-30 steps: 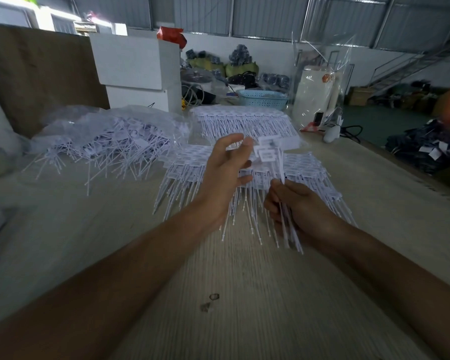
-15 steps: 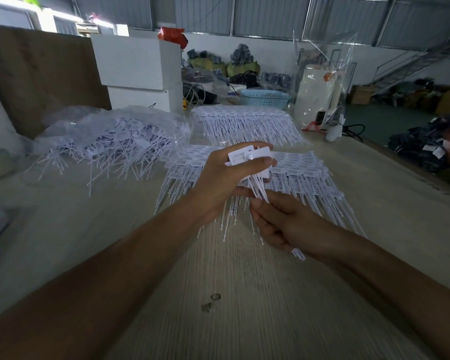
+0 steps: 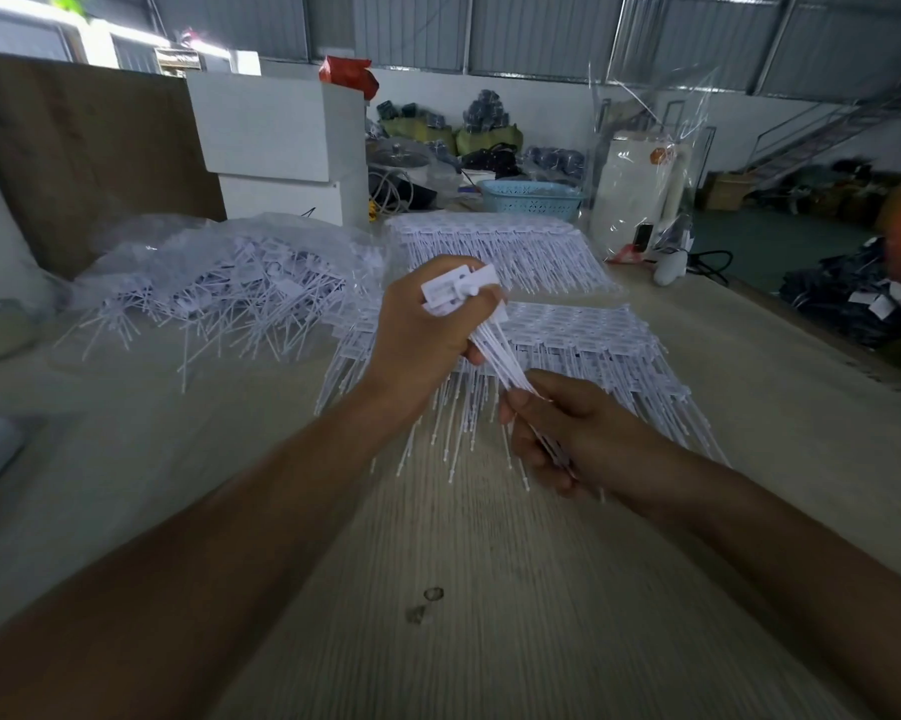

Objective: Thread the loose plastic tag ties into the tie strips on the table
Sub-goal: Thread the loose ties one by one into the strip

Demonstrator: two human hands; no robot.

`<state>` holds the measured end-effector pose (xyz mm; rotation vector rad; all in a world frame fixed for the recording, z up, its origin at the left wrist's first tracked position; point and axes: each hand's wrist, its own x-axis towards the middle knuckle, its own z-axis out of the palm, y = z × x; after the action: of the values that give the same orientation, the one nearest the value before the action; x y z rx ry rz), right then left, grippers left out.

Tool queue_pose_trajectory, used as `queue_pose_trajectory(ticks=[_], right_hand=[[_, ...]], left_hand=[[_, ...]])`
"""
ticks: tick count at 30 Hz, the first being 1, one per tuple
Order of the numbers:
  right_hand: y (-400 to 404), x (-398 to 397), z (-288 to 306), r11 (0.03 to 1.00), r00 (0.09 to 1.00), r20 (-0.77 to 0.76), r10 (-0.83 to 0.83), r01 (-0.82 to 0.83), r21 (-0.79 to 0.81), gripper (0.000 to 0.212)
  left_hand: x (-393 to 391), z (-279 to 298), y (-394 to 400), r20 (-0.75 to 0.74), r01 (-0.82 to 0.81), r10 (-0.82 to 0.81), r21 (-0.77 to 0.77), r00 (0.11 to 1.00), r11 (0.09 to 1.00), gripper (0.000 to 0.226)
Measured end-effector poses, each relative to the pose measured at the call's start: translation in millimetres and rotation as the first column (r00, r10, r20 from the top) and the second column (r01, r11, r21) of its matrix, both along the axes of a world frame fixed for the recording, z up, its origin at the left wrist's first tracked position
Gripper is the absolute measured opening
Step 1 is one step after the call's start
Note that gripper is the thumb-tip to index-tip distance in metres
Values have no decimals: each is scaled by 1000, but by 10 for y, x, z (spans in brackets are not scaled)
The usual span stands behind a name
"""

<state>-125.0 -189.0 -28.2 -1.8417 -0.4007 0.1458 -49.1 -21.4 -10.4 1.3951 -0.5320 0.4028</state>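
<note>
Over the middle of the table my left hand (image 3: 422, 330) grips the flat tag heads of a small bundle of white tag ties (image 3: 459, 293). The thin tails slant down to the right, where my right hand (image 3: 568, 433) curls round them. Behind and under both hands lies a stack of tie strips (image 3: 594, 335), its tails fanned toward me. A second stack of tie strips (image 3: 500, 241) lies farther back. Loose tag ties (image 3: 220, 288) are heaped at the left in a clear plastic bag.
The pale wooden table (image 3: 490, 589) stretches toward me. At the back stand white boxes (image 3: 277, 142), a blue basket (image 3: 531, 200) and a white container in clear wrap (image 3: 640, 200). A brown board (image 3: 74, 158) leans at the left. The table's right edge drops to a floor with dark bundles.
My left hand closed round the tag heads and turned them flat toward the camera. My right hand slid down the tails, and the bundle tilted from upright to slanting.
</note>
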Motion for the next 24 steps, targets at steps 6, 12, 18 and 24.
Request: queue_pose_trajectory(ticks=[6, 12, 18, 24], right_hand=[[26, 51, -14, 983, 982, 114, -153, 163, -79, 39], [13, 66, 25, 952, 940, 299, -166, 231, -198, 38], [-16, 110, 47, 918, 930, 315, -188, 281, -280, 38], [140, 207, 153, 886, 943, 313, -114, 239, -398, 38]], left_hand=[[93, -28, 76, -33, -28, 28, -14, 999, 1000, 8], [160, -42, 245, -125, 76, -65, 89, 990, 993, 53], [270, -88, 404, -178, 123, -102, 117, 979, 985, 66], [559, 99, 891, -281, -212, 180, -87, 943, 973, 46]])
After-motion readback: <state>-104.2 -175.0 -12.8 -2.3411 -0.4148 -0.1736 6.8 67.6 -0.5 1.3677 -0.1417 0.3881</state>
